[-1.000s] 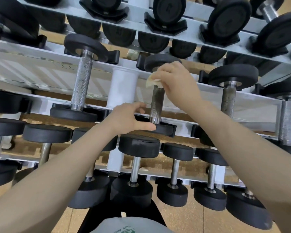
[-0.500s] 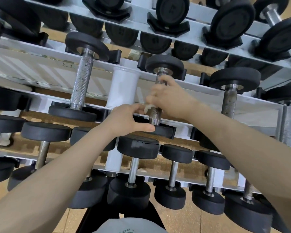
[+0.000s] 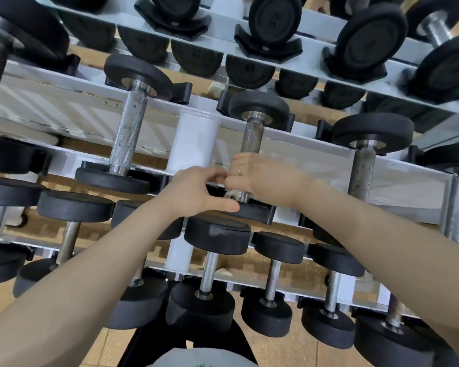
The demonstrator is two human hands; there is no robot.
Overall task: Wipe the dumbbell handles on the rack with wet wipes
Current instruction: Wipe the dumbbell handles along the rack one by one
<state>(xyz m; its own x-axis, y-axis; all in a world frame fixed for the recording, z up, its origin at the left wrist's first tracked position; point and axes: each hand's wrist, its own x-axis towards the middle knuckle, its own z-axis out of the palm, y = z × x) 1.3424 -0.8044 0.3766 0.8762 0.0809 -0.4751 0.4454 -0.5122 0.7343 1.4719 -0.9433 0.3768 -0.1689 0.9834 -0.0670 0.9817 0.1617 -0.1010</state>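
Room: tan tiled floor (image 3: 289,348) below, seen between the rack's black legs; the camera looks down and forward over both forearms.
Rack: a pale grey metal rack (image 3: 316,157) with three slanted tiers, each with black plastic cradles holding black-headed dumbbells; a white upright post (image 3: 194,144) stands between the middle tier's rails.
Task dumbbell: it lies in the middle tier, just right of the white post, its far head (image 3: 259,108) up at the back rail and its near head (image 3: 252,210) in the front cradle; the knurled handle (image 3: 252,136) is bare along its upper part.
Right hand: the right hand (image 3: 260,176) is curled round the lower end of that handle, a ring on one finger; the wet wipe is hidden inside the grip, so I cannot tell how it sits.
Left hand: the left hand (image 3: 196,192) grips the near head, thumb laid along its edge, fingers curled up toward the right hand and touching it.
Neighbours: a larger dumbbell (image 3: 127,133) lies left of the post; another with a speckled, rust-marked handle (image 3: 362,168) lies to the right.
In the way: both forearms cross over the lower tier's small dumbbells (image 3: 215,260).
Change: half a second ago the right hand was higher on the handle; it has slid down to the near end, uncovering the knurling. The left hand stays on the near head.
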